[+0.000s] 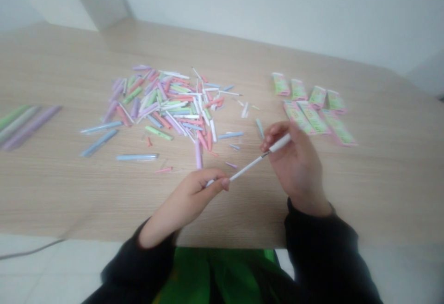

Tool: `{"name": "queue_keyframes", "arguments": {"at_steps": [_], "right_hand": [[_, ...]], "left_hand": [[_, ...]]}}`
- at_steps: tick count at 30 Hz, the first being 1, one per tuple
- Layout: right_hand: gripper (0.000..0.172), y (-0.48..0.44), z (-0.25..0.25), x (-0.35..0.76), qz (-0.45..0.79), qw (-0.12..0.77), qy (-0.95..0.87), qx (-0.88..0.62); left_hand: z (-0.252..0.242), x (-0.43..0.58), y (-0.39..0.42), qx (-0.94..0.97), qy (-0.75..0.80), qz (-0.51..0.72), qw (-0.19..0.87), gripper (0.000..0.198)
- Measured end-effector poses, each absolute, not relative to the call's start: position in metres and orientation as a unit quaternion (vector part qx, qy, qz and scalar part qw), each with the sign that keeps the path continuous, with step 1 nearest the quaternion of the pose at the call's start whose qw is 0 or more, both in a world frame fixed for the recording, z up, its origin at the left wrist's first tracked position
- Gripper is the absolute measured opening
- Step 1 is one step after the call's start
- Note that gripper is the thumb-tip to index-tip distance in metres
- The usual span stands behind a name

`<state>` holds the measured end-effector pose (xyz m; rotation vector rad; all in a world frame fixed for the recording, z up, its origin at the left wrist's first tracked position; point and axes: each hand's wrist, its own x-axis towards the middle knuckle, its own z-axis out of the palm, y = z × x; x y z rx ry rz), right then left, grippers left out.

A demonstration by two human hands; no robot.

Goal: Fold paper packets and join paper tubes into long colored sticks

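Head view: a white pen (247,168) is gripped between both hands, left hand (187,197) at its lower end, right hand (294,165) at its upper end; hands kept apart, long axis slanting up-right.

I'm reading the wooden tabletop (381,188) as my working room, and a broad strip of bare wood is running along its near edge, giving a low path sideways past both hands. The pile of pastel pen parts (166,105) is blocking a straight reach forward from the left hand (187,197), and loose blue tubes (100,142) are lying in the way further left. The pink-and-green packets (312,110) are standing just beyond the right hand (294,161), and the white pen (249,167) is spanning the gap between both hands.
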<state>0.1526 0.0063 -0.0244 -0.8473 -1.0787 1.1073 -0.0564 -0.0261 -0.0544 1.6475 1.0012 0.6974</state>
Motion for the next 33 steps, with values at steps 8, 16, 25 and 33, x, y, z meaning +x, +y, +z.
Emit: {"name": "queue_keyframes", "arguments": {"at_steps": [8,16,25,33], "right_hand": [[0.038,-0.001,-0.044,0.139,0.503,0.560,-0.537,-0.381],[0.047,-0.009,-0.050,0.122,0.558,0.501,-0.549,-0.369],[0.045,-0.009,-0.047,0.129,0.710,0.410,-0.487,-0.302],[0.042,-0.003,-0.050,0.135,0.801,0.341,-0.431,-0.238]], "left_hand": [[-0.053,-0.055,-0.028,0.663,0.441,0.319,0.514,0.030],[-0.059,-0.055,-0.031,0.667,0.456,0.357,0.469,0.028],[-0.061,-0.057,-0.033,0.681,0.439,0.372,0.452,0.029],[-0.061,-0.057,-0.034,0.682,0.441,0.381,0.443,0.031]]}}
